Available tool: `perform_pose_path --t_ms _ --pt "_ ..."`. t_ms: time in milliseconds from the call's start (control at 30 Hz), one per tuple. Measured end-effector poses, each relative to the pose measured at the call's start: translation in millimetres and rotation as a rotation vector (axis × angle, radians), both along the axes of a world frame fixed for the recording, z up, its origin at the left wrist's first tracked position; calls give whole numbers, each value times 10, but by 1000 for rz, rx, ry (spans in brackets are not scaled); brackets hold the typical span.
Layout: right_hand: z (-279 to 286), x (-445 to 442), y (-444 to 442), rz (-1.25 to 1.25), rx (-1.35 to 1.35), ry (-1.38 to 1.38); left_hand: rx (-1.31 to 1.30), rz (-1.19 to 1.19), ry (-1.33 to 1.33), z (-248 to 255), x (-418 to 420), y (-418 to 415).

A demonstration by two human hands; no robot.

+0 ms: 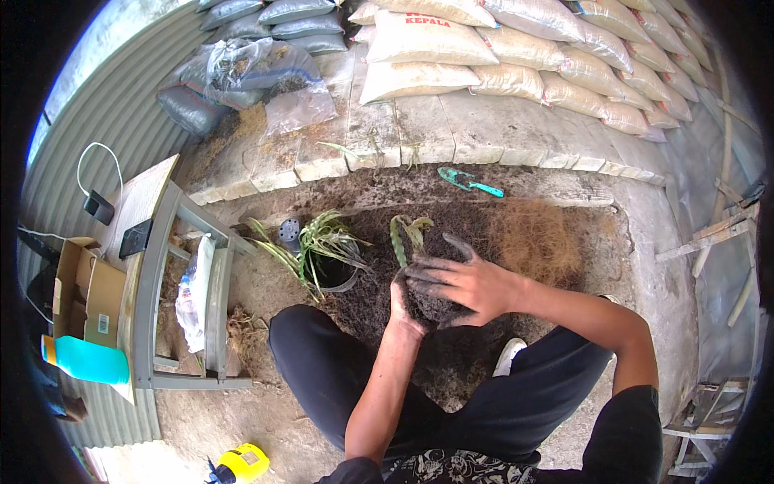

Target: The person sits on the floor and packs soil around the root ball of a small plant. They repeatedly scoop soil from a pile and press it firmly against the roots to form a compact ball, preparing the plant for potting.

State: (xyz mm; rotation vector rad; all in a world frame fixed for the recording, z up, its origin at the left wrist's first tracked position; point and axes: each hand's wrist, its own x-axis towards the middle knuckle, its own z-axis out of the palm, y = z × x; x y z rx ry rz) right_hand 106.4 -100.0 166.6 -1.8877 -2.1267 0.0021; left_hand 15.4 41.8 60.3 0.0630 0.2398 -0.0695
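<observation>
Between my two hands is a dark ball of soil (pixel 427 307) around the base of a small plant (pixel 397 242). Its green, wavy leaf and some withered ones point away from me. My left hand (pixel 406 308) cups the ball from the left and below. Over its right and upper side lies my right hand (pixel 468 281), fingers spread and blackened with soil. Loose dark soil (pixel 369 302) covers the ground beneath. To the left, more limp plants (pixel 326 242) lie over a black pot (pixel 338 278), beside a small grey upturned pot (pixel 289 232).
A turquoise hand trowel (pixel 470 182) lies beyond the soil, and brown fibre (pixel 535 239) to the right. A wooden bench (pixel 148 302) at left bears a phone (pixel 136 239), cardboard box (pixel 91 296) and turquoise bottle (pixel 87 360). Behind are stacked sacks (pixel 429 42); a yellow sprayer (pixel 245 463) stands lower left.
</observation>
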Motion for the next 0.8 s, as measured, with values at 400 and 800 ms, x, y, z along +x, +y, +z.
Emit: perform_pose_path --t_ms 400,800 --pt "-454 242 -88 -618 449 1497 66 21 0 129 110 -61" --pt "-677 -121 90 -978 62 2348 384 141 425 -8 215 -335"
